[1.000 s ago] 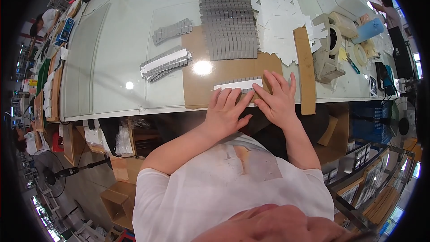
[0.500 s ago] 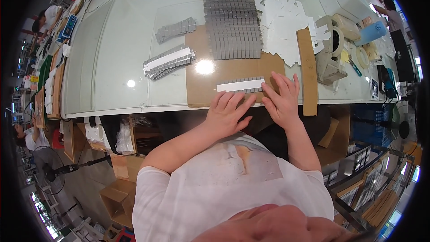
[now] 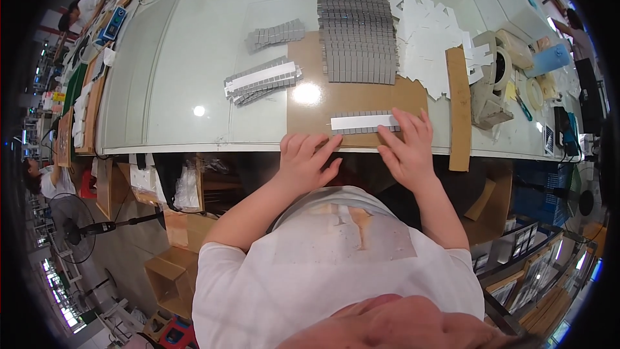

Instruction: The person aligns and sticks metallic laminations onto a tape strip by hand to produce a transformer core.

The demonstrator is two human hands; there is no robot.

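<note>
Gray strip (image 3: 363,130) w/ a white band along its middle lies flat on a cardboard sheet (image 3: 381,97), nr the table's front edge, running L to R.

R hand (image 3: 408,148): fingers spread & bent, over the strip's R end; index tip on its near edge, thumb apart below. No pinch seen.

L hand (image 3: 309,163): open, fingers slightly apart, thumb out to the side, at the table's front edge. Index tip just beside the strip's near edge, toward its L end; can't tell if touching.

Behind the strip, a big gray stack (image 3: 358,39) of overlapping rows, partly on the sheet. To its L, 2 small piles: the nearer pile (image 3: 255,90) w/ a white band on top, R end over the sheet's L edge; the farther pile (image 3: 276,35) plain gray.

R of the big stack: white paper pcs (image 3: 423,45), heaped & overlapping, then a long cardboard bar (image 3: 459,110) jutting past the table's front edge. Beyond it, a tape dispenser (image 3: 491,94) & a blue bottle (image 3: 549,60). All on a pale, shiny table (image 3: 194,77). Far L, below table height: 1 fan (image 3: 71,227).
</note>
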